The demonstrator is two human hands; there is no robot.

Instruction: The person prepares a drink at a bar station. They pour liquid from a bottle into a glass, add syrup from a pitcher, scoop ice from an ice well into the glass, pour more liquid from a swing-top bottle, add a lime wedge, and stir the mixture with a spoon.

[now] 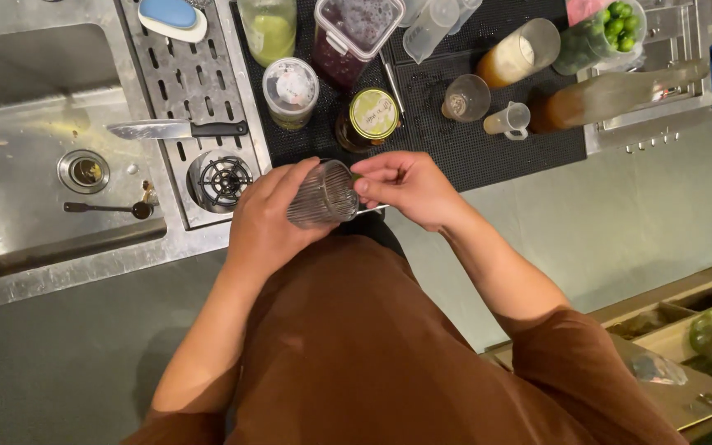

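1. Ribbed glass [323, 194]. We hold it tilted, mouth turned toward the counter, just in front of the black bar mat [488, 140] and over its near edge. We judge it rigid, fairly light while it looks empty, and breakable if knocked on steel. The ribs should give grip, though a wet wall would slip.

2. Left hand [264, 221]. Our fingers wrap the ribbed wall from the side away from the mat, thumb across the top, closed firmly around the glass. We judge the mid-wall the sound place to hold it, clear of the thin rim.

3. Right hand [409, 188]. Our fingertips are pinched narrow at the glass mouth. A small green speck shows there, too small for us to name. A thin metal strip [371, 209] juts below the fingers; we cannot tell what it is.

4. Jar with yellow-green lid [370, 117]. It stands on the mat, just beyond the glass.

5. Round tub with clear lid [290, 91]. On the mat's left part, beside the jar.

6. Small measuring cup [509, 120] and empty tumbler [466, 97]. On the mat, to the right of the jar.

7. Knife [176, 129]. It lies on the perforated steel drainer [166, 74], left of the mat.

8. Sink [35, 165]. Further left of the mat, with a spoon [109, 208] lying in it.
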